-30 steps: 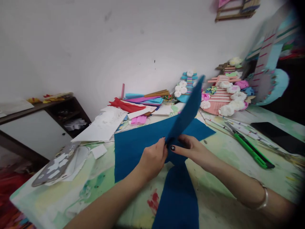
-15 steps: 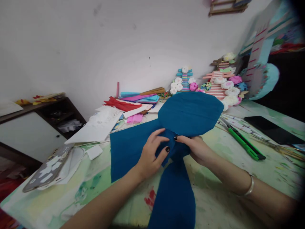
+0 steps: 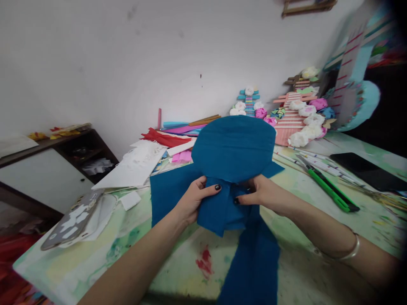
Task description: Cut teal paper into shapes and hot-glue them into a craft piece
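Note:
A rounded dark blue piece (image 3: 233, 148), crepe paper or cloth by its look, stands up between my hands over the table. Folded blue flaps (image 3: 214, 209) hang from its lower edge. My left hand (image 3: 190, 201) pinches a flap on the left, thumb in front and fingers behind. On the other side, my right hand (image 3: 267, 192) grips the folds beneath the rounded part; its thumb shows in front and its other fingers are mostly hidden. A flat blue sheet (image 3: 171, 190) lies behind my left hand. A long blue strip (image 3: 254, 262) reaches toward the near edge.
Right of my hands lie a green utility knife (image 3: 333, 188) and a black phone (image 3: 370, 171). Flower-trimmed guitar-shaped crafts (image 3: 289, 120) stand by the wall. At left are white sheets (image 3: 130, 165), folded coloured paper (image 3: 167, 137) and a grey rounded piece with white scraps (image 3: 73, 224).
The rounded piece has shifted left and tipped more upright. Its folded flaps have come into view below. My left hand has gone from spread fingers to pinching a flap; the strip sits further right.

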The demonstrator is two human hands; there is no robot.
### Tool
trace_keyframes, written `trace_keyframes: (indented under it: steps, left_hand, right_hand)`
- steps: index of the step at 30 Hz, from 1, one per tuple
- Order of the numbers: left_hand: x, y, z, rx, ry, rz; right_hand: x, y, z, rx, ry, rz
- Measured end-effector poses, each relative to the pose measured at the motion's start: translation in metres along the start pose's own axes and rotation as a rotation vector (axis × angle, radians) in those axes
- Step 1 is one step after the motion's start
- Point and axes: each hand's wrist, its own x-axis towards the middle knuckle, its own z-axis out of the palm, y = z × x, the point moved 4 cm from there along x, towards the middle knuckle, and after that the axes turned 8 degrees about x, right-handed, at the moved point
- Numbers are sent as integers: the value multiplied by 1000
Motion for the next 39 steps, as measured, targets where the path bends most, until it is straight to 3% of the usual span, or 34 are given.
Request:
trace_keyframes:
  steps: [3, 6, 12, 18, 24, 26, 29, 32, 34, 39]
  left_hand:
    - [-1, 7, -3, -7, 76, 67]
    - [-1, 12, -7, 0, 140, 90]
    - [2, 15, -18, 41, 210, 121]
    - [5, 10, -18, 71, 166, 105]
    - [6, 13, -18, 86, 131, 135]
    - [5, 15, -19, 95, 106, 120]
    - [5, 16, -20, 115, 54, 86]
    - [6, 14, -22, 113, 30, 73]
    - [7, 13, -22, 105, 41, 70]
    - [7, 12, -20, 95, 59, 60]
  right_hand:
    - [-1, -8, -12, -253, 125, -62]
    - [-3, -13, -18, -405, 168, -103]
    - [-3, -10, -38, -276, 196, 52]
    - [-8, -2, -53, -192, -7, 223]
    - [-7, 1, -55, -382, -243, 175]
    - [-7, 2, -61, -431, -249, 176]
    - [-10, 1, -71, -295, -208, 217]
    - [-13, 1, -67, -159, -257, 233]
    - [-11, 3, -58, -183, -225, 195]
    - [-1, 9, -32, -621, -8, -15]
